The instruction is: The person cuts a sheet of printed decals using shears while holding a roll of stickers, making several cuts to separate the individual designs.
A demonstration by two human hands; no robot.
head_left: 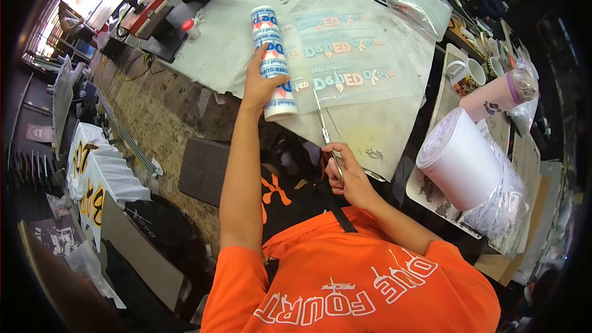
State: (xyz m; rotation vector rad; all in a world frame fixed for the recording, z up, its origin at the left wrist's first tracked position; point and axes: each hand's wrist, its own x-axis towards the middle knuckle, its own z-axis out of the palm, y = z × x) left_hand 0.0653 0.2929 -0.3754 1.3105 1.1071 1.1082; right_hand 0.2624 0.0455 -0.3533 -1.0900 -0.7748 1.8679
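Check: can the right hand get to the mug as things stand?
Probably yes, once it's free: the right hand holds scissors at the film. The mug stands uncovered on the side tray, and the big white roll lies beside the direct line, not across it.

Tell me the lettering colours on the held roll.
Blue and orange-red on a white roll, in the head view.

Shirt: orange T-shirt with short sleeves.
Lettering: white outlined capitals across the shirt, partly readable as "ONE FOURT".
Sleeves: left sleeve and right sleeve, both orange and ending above the elbow.
Strap: narrow black strap at the shirt's upper edge.
Below the shirt: black cloth bearing an orange mark.
Arms: bare from sleeve to fingers; left hand and right hand uncovered.
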